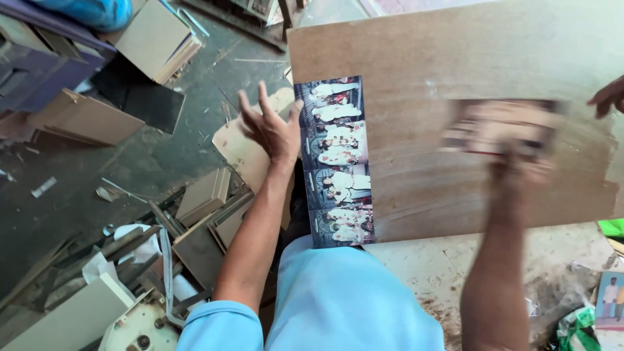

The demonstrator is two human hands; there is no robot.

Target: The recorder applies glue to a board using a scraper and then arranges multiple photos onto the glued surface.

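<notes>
So here we're at a big brown board [455,65] resting over our lap, with a long strip of photos [338,162] lying along its left edge, running from near the top down to our knee.

Our left hand [270,127] is at that edge, fingers spread wide and flat. It isn't gripping anything, the thumb side just touches the strip's upper left border, so it looks more like steadying than holding.

Our right hand [520,170] is blurred mid-motion, out over the middle of the board. It's on a smaller photo [500,127], also smeared by the blur, so we honestly can't tell whether the fingers pinch it or just press it flat.

Our take on doing this bit well: keep the left palm flat and still so the strip doesn't creep off the edge, and bring the right hand's photo down square to the strip's side instead of dropping it at an angle. The board's surface looks streaky and possibly tacky, so sliding a print around could scuff it. Better to lower it in place once.

Another person's fingers [608,97] poke in at the far right edge. Offcuts [201,195] litter the floor on the left.
</notes>
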